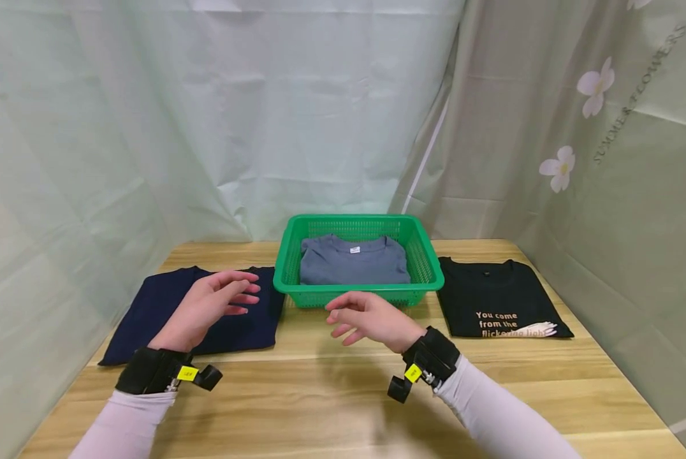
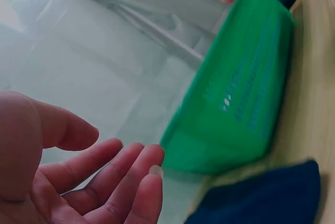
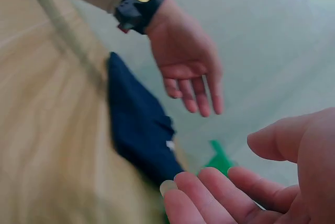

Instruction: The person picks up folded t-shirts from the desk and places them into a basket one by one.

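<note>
My left hand (image 1: pixel 208 307) hovers over a folded navy shirt (image 1: pixel 165 299) on the left of the table, its fingers loosely bent and holding nothing. In front of the green plastic basket (image 1: pixel 354 295), my right hand (image 1: pixel 374 319) hangs in the air, also without anything in it. A folded grey-blue shirt (image 1: pixel 354 264) lies inside the basket, collar and white label toward the back. To the right, a folded black T-shirt (image 1: pixel 492 296) with printed lettering lies flat. In the left wrist view the basket (image 2: pixel 235 93) is blurred beyond the fingers.
The wooden table (image 1: pixel 297 408) runs toward me under both forearms. Pale curtains (image 1: pixel 320 115) hang behind it and along both sides, with white flowers printed on the right one. Each wrist wears a black strap with a small camera.
</note>
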Demonstrator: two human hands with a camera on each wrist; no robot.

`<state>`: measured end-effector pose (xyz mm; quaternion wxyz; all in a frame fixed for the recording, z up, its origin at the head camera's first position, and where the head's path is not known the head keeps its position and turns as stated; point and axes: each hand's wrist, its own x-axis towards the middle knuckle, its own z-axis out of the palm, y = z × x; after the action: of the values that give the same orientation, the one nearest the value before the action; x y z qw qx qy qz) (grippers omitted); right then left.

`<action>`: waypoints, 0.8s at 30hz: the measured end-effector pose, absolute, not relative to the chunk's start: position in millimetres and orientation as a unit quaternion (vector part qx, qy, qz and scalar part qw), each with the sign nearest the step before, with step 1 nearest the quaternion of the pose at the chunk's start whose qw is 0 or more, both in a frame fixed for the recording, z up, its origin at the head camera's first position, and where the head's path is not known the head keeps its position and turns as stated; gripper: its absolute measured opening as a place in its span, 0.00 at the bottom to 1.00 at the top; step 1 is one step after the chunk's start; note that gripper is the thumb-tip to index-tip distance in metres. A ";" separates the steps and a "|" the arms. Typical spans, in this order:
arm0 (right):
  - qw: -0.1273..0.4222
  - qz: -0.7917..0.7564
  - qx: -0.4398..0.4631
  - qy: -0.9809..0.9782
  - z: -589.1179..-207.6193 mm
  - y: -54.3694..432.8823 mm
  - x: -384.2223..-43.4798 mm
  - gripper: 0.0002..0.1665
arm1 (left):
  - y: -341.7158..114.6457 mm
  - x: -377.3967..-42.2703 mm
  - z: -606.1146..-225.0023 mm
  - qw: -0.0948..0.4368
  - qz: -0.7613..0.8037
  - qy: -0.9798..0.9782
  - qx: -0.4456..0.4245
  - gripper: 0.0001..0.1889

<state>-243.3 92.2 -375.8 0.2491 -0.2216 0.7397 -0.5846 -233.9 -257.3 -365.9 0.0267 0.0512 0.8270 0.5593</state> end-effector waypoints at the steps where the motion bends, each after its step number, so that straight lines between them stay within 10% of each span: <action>1: 0.255 -0.583 -0.222 0.739 -380.4 88.2 -242.3 0.24 | -261.0 -233.0 -368.9 0.027 0.558 0.828 0.045 0.25; 24: 0.262 -0.636 -0.117 0.717 -439.2 -6.5 -243.5 0.20 | -425.1 -210.6 -414.5 -0.070 0.446 0.874 -0.182 0.33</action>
<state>-243.5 -6.5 -439.2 0.2617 -0.1173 0.7166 -0.6358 -210.6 -425.1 -414.5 -0.0701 -0.1818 0.8736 0.4460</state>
